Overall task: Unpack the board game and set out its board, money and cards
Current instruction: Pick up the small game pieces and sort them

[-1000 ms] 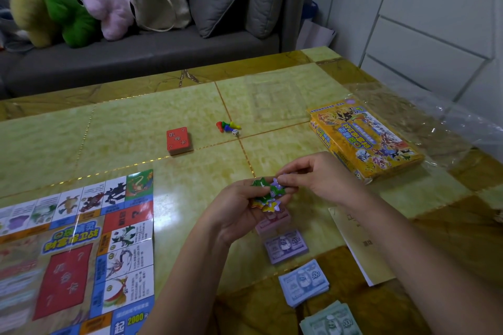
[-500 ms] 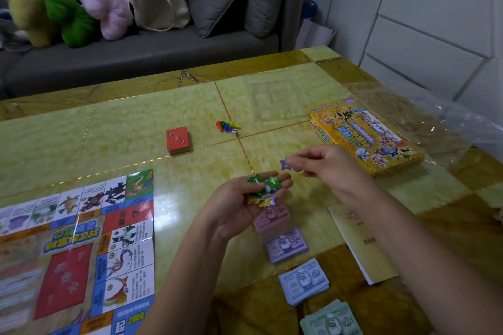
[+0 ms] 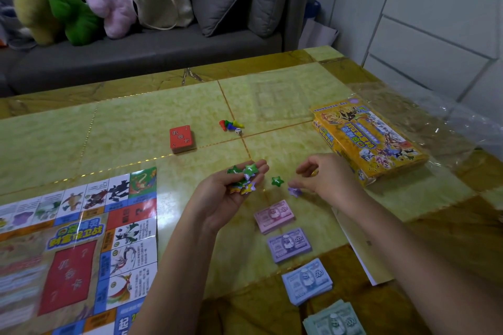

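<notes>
My left hand (image 3: 228,198) is palm up over the table and holds a small heap of star-shaped tokens (image 3: 246,178), green, purple and yellow. My right hand (image 3: 326,179) is lowered to the table, its fingertips pinching a purple star token (image 3: 294,191). A single green star token (image 3: 277,181) lies on the table between the hands. The game board (image 3: 79,242) lies unfolded at the left. Money stacks sit in a row: pink (image 3: 274,215), purple (image 3: 289,244), blue (image 3: 307,280), green (image 3: 333,319). A red card deck (image 3: 180,138) lies further back.
The yellow game box (image 3: 364,141) lies at the right on clear plastic wrap (image 3: 446,128). Coloured pawns and a white die (image 3: 231,126) sit mid-table. A paper sheet (image 3: 353,247) lies under my right forearm. A grey sofa (image 3: 141,49) with plush toys and a bag stands behind.
My right hand took a purple star from the heap and moved it right and down to the table. A green star now lies on the table. My left hand opened flatter.
</notes>
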